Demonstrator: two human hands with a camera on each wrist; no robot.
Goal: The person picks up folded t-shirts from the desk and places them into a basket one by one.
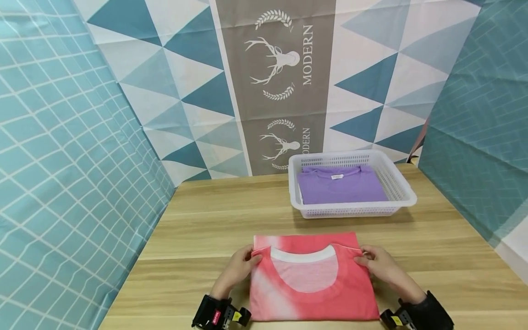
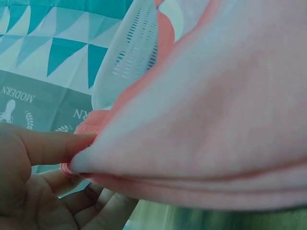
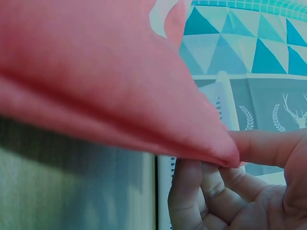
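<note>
A folded coral-and-white T-shirt (image 1: 305, 302) lies at the front of the wooden table, its white-trimmed neckline facing up and away from me. My left hand (image 1: 243, 265) pinches its left edge near the shoulder, thumb on top and fingers beneath. On the opposite side, my right hand (image 1: 377, 262) pinches the matching right edge the same way. In the left wrist view, the thumb and fingers of the left hand (image 2: 53, 177) grip the layered cloth corner. The right wrist view has the right hand (image 3: 249, 177) holding a coral corner of the shirt (image 3: 120, 91), with table surface visible below.
Beyond the shirt, a white perforated plastic basket (image 1: 350, 211) stands at the table's back right. Inside it lies a folded purple T-shirt (image 1: 342, 188) with a white neck label. Patterned cloth hangings (image 1: 189, 91) enclose the back and both sides of the wooden table (image 1: 206, 220).
</note>
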